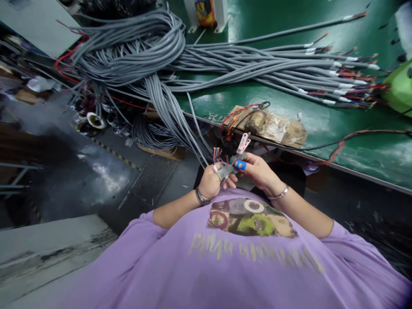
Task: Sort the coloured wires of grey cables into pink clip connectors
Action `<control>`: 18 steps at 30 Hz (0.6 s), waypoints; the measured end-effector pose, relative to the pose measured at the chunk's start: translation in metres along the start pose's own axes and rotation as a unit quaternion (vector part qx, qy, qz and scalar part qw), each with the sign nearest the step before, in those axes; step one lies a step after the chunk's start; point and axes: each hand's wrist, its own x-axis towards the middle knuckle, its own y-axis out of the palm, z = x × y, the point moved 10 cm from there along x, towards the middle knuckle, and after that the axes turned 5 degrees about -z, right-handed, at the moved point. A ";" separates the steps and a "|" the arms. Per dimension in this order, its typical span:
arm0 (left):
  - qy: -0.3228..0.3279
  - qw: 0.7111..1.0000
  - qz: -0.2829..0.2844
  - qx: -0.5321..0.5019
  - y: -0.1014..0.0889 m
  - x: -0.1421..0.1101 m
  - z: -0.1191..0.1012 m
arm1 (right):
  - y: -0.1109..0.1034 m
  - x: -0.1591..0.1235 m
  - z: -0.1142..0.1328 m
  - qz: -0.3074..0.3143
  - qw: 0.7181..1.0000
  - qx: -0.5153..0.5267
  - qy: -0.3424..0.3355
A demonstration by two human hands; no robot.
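Note:
Close to my body, my left hand (210, 181) is closed round the end of a grey cable. Several thin coloured wires (217, 153) fan out above its fingers. My right hand (260, 171) meets it from the other side, its thumb and fingers pinched on more coloured wires (231, 160). A blue band (240, 165) lies at the right thumb tip; whether it is tape on the thumb cannot be made out. Grey wrapping (226, 171) shows between the hands. A pink clothes peg (243, 143) stands just above the right fingers, by the bench edge.
Grey cables (128, 47) lie coiled on the green bench (370, 146), their stripped ends (347, 81) spread to the right. A cable bundle (174, 116) hangs over the edge. A worn wooden block (280, 128) with wires sits at the front edge. More cable (154, 133) lies below.

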 end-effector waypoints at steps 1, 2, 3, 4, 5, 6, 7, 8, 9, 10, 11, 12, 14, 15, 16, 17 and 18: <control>0.000 1.000 0.003 0.000 0.001 0.000 0.000 | 0.001 0.000 0.001 0.005 1.000 -0.002 -0.002; -0.001 1.000 0.006 0.001 0.001 0.001 0.001 | 0.002 0.000 0.003 0.006 1.000 -0.003 -0.007; -0.001 1.000 0.009 0.001 0.002 0.001 0.001 | 0.003 0.000 0.004 0.002 1.000 -0.005 -0.012; -0.001 1.000 0.010 0.001 0.002 0.002 0.001 | 0.003 0.000 0.005 -0.006 1.000 -0.006 -0.017; -0.002 1.000 0.008 0.002 0.002 0.002 0.002 | 0.002 0.000 0.007 -0.018 1.000 -0.006 -0.022; -0.004 1.000 0.004 0.002 0.002 0.002 0.002 | 0.001 0.000 0.007 -0.030 0.999 -0.007 -0.027; -0.004 1.000 -0.003 0.002 0.001 0.003 0.002 | 0.000 -0.001 0.007 -0.040 0.999 -0.009 -0.030; -0.004 1.000 -0.009 0.002 0.000 0.003 0.001 | -0.001 -0.001 0.007 -0.048 0.998 -0.010 -0.032; -0.002 1.000 -0.014 0.001 -0.001 0.003 0.000 | -0.003 -0.001 0.006 -0.055 0.998 -0.009 -0.032; 0.001 1.000 -0.017 -0.001 -0.001 0.003 -0.001 | -0.004 -0.001 0.005 -0.060 0.998 -0.007 -0.031; 0.005 1.000 -0.017 -0.004 0.000 0.003 -0.002 | -0.005 -0.001 0.004 -0.061 0.998 -0.004 -0.030; 0.009 1.000 -0.015 -0.006 0.000 0.004 -0.002 | -0.005 0.000 0.004 -0.058 0.998 -0.002 -0.027; 0.014 1.000 -0.006 -0.007 0.002 0.004 -0.003 | -0.002 0.001 0.003 -0.041 0.999 -0.001 -0.021; 0.015 1.000 -0.001 -0.004 0.003 0.004 -0.002 | 0.001 0.002 0.003 -0.032 0.999 -0.003 -0.017; 0.014 1.000 0.002 0.000 0.004 0.005 -0.001 | 0.002 0.002 0.003 -0.027 1.000 -0.004 -0.012; 0.012 1.000 0.005 0.004 0.004 0.005 0.000 | 0.003 0.003 0.002 -0.027 1.000 -0.004 -0.007; 0.010 1.000 0.006 0.006 0.004 0.005 0.000 | 0.002 0.003 0.002 -0.033 0.999 -0.002 -0.005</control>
